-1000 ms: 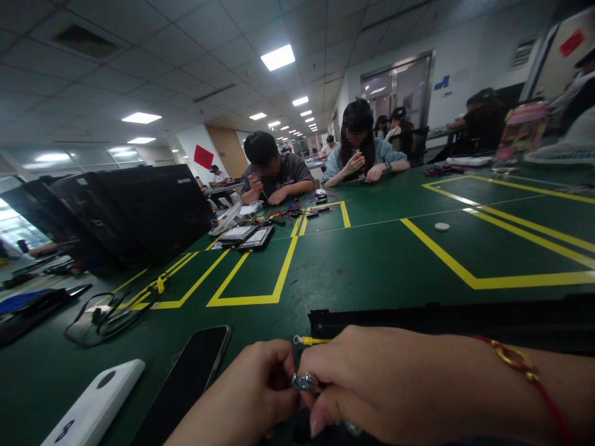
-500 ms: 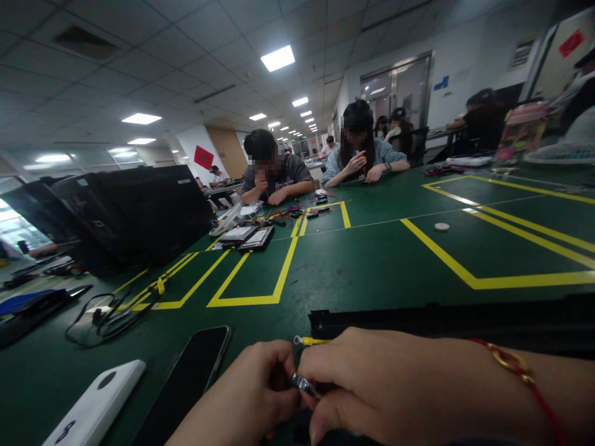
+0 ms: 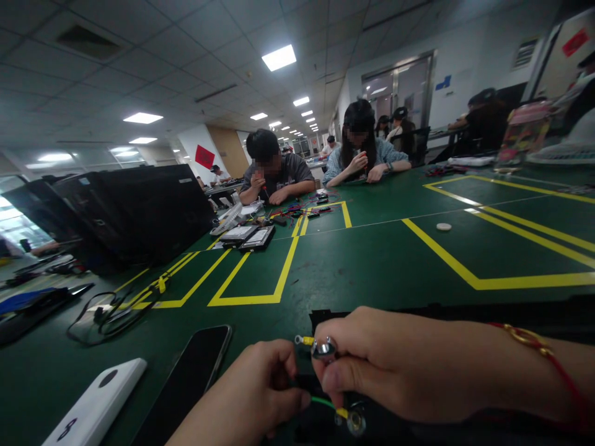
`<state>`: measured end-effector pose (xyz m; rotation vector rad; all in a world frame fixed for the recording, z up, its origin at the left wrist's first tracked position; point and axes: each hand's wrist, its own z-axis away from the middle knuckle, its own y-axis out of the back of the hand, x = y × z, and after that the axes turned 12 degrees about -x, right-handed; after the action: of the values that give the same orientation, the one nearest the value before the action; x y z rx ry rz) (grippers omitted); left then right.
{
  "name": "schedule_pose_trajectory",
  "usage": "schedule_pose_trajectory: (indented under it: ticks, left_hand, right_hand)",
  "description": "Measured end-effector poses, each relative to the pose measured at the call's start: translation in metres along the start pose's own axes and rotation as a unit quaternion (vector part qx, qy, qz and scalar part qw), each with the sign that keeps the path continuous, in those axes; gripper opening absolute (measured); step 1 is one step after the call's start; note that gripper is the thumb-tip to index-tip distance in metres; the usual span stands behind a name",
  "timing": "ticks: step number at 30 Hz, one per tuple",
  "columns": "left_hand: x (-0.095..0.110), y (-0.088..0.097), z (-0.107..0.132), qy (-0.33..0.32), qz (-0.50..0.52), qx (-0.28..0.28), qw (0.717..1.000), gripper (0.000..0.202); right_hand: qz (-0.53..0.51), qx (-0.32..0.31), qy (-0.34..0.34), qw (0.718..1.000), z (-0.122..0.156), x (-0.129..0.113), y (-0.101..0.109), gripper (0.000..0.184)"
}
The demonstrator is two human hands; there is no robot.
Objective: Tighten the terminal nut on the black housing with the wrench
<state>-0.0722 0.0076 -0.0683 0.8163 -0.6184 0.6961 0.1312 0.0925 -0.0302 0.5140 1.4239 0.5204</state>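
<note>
My right hand (image 3: 400, 368) is closed in a pinch on a small silver metal part (image 3: 323, 348), held just above the green table. My left hand (image 3: 253, 396) is closed beside it, its fingertips on a thin green wire (image 3: 321, 403). That wire ends in a yellow-sleeved ring terminal (image 3: 354, 421) hanging below my right thumb. A second yellow-sleeved ring terminal (image 3: 303, 340) lies on the table just behind the metal part. A red cord bracelet with a gold link (image 3: 534, 341) circles my right wrist.
A black phone (image 3: 190, 378) and a white box (image 3: 95, 406) lie at the near left. A long black tray (image 3: 465, 310) sits behind my hands. Black laptops (image 3: 134, 210) and cables (image 3: 105, 316) stand left. Two seated people (image 3: 274, 170) work at the table's far side.
My right hand has lifted and moved slightly right with the silver part. My hands have drawn apart, uncovering the green wire and its ring terminal below.
</note>
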Motion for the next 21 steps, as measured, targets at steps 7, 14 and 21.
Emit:
schedule_pose_trajectory:
  ticks: [7, 14, 21]
  left_hand:
    - [0.0079, -0.0015, 0.0019, 0.017, -0.017, 0.017, 1.000, 0.009]
    - [0.0040, 0.0009, -0.0004, 0.021, -0.029, 0.013, 0.999, 0.012]
    - [0.0024, 0.0000, -0.0023, 0.020, -0.010, 0.008, 1.000, 0.013]
  right_hand:
    - [0.017, -0.063, -0.012, 0.998, -0.0056, 0.0004, -0.0053, 0.018]
    - [0.022, -0.081, -0.005, 0.996, -0.0091, 0.0038, -0.0060, 0.019]
    - [0.047, -0.054, -0.019, 0.997, -0.0064, 0.0040, -0.0099, 0.014]
